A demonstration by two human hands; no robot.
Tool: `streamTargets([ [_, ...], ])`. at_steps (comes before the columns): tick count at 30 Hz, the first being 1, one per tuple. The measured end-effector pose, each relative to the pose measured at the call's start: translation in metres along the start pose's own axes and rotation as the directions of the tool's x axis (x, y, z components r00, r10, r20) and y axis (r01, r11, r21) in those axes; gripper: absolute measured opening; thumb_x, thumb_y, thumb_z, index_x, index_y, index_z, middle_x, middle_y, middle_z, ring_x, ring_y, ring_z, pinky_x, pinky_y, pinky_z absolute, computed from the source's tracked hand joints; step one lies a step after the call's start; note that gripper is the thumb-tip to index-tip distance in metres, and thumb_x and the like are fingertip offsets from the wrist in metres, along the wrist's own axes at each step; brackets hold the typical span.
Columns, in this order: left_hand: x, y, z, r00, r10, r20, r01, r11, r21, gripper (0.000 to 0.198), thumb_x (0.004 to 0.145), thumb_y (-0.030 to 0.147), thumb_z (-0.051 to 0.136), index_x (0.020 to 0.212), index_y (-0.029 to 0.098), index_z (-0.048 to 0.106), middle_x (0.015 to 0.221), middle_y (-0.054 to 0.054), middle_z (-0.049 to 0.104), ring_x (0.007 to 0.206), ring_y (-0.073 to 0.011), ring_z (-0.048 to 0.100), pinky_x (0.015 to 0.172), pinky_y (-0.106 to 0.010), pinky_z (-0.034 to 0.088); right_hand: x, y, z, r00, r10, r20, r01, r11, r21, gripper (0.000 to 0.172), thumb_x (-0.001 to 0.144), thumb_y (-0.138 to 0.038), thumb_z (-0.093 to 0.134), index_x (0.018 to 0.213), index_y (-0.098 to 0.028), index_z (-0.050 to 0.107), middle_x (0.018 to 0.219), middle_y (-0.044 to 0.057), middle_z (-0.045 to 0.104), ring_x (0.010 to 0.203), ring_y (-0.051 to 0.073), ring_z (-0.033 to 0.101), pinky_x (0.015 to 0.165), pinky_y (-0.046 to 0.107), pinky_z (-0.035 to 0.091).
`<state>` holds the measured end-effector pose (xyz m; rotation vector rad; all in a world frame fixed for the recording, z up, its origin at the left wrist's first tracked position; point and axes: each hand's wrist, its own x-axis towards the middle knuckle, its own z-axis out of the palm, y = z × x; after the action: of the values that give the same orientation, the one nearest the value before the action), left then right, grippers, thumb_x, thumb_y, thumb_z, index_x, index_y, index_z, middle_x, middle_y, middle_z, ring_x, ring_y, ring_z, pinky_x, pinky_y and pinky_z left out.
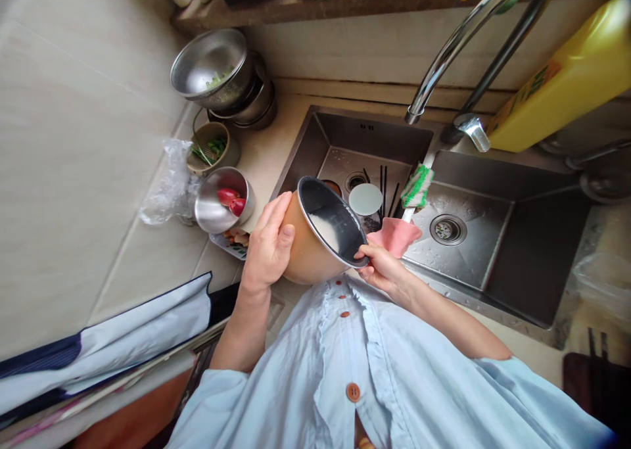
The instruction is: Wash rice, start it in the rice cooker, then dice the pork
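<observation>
I hold a copper-coloured cooker pot [310, 252] with a dark inside, tilted toward the sink [493, 179]. Rice and cloudy water lie in its lower part. My left hand [269, 242] is pressed flat against the pot's outer wall, fingers wrapped round it. My right hand [379, 265] pinches the rim on the sink side. The pot hangs over the sink's near edge, close to my chest.
A curved tap [463, 35] arches over the double sink. A green-and-white brush [417, 186] and pink cloth [394, 233] rest on the divider, chopsticks [383, 183] in the left basin. Steel bowls [221, 202] stand on the counter left. A yellow bottle [562, 81] stands right.
</observation>
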<state>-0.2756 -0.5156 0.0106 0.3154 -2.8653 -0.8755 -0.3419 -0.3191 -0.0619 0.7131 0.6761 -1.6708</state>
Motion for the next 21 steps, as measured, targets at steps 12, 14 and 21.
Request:
streamTargets([
  [12, 0.005, 0.008, -0.004, 1.0, 0.013, 0.016, -0.013, 1.0, 0.011, 0.068, 0.092, 0.062, 0.018, 0.138, 0.018, 0.04, 0.138, -0.013, 0.045, 0.129, -0.0248, 0.041, 0.11, -0.042, 0.032, 0.004, 0.001, -0.003, 1.0, 0.018, -0.01, -0.017, 1.0, 0.016, 0.03, 0.047, 0.0, 0.054, 0.062, -0.02, 0.036, 0.047, -0.01, 0.04, 0.036, 0.0, 0.031, 0.03, 0.009, 0.02],
  [14, 0.006, 0.009, -0.004, 1.0, 0.005, 0.025, -0.005, 1.0, 0.015, 0.069, 0.091, 0.063, 0.018, 0.138, 0.018, 0.041, 0.138, -0.012, 0.045, 0.13, -0.0247, 0.041, 0.11, -0.042, 0.032, 0.005, 0.002, -0.004, 1.0, 0.02, -0.011, -0.02, 0.999, 0.028, 0.03, 0.047, 0.0, 0.054, 0.062, -0.019, 0.036, 0.047, -0.01, 0.04, 0.036, 0.0, 0.032, 0.03, 0.009, 0.02],
  [21, 0.008, 0.013, -0.006, 0.999, -0.003, 0.041, 0.003, 1.0, 0.01, 0.068, 0.09, 0.064, 0.02, 0.138, 0.02, 0.042, 0.139, -0.012, 0.044, 0.13, -0.0254, 0.04, 0.11, -0.043, 0.031, 0.005, 0.001, -0.005, 0.998, 0.042, -0.039, -0.041, 0.998, 0.037, 0.03, 0.049, 0.002, 0.053, 0.062, -0.019, 0.036, 0.045, -0.01, 0.04, 0.035, 0.0, 0.032, 0.028, 0.008, 0.016],
])
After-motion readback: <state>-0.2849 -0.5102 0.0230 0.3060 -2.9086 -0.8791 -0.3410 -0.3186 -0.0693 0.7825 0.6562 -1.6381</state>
